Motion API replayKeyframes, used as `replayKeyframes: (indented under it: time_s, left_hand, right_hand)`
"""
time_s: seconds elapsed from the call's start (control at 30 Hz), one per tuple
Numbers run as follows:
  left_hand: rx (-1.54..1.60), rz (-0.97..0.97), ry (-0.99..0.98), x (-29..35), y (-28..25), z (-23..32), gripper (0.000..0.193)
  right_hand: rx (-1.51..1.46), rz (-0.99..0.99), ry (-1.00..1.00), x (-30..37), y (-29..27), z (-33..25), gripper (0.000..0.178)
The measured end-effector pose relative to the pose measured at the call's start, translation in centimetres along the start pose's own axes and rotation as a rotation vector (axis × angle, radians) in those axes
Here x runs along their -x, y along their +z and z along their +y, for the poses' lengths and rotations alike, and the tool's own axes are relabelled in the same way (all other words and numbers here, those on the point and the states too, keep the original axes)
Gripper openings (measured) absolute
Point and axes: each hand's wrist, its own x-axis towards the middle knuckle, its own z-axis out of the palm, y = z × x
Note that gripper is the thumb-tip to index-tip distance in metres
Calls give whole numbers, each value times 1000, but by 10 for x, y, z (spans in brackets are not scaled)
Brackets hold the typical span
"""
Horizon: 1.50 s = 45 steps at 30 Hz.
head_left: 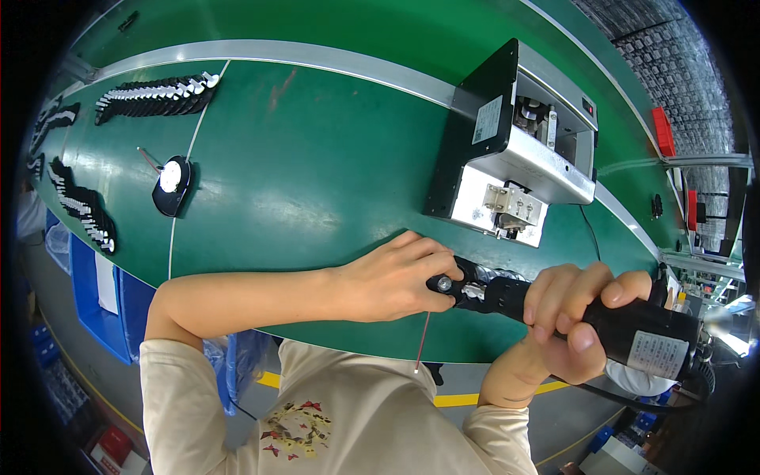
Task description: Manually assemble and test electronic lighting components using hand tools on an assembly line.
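Observation:
My right hand (574,313) is wrapped round the black body of an electric screwdriver (633,332), which lies almost level and points left. Its front end reaches my left hand (400,277). The fingers of that hand are closed on a small black part (443,286) at the near side of the green bench. From this part a thin red wire (423,340) hangs toward me. Whether the screwdriver's bit touches the part, I cannot tell. A similar-looking black part with a white round disc (170,177) and a short wire lies farther left.
A silver and black bench machine (514,158) stands at the right, beyond my hands. Rows of black and white parts (158,96) lie at the far left, with another row (83,206) nearer. Below the bench's left edge is a blue bin (131,317). A cable (633,400) trails from the screwdriver.

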Motion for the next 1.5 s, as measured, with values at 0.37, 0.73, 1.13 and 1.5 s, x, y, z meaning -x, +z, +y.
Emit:
replayKeyframes:
  time_s: [0.37, 0.73, 1.13, 1.5]
  left_hand:
    - [6, -22, -17, -1, -1, -1, 17]
    - [-20, 7, 1, -3, -2, 1, 16]
    - [-53, 13, 30, -5, 0, 0, 19]
    - [-72, 45, 30, -3, 4, 0, 17]
  right_hand:
    - [171, 91, 8, 4, 22, 17, 33]
    - [36, -4, 30, 3, 12, 11, 41]
    - [172, 225, -159, -54, 4, 2, 40]
    - [66, 110, -83, -26, 5, -5, 37]
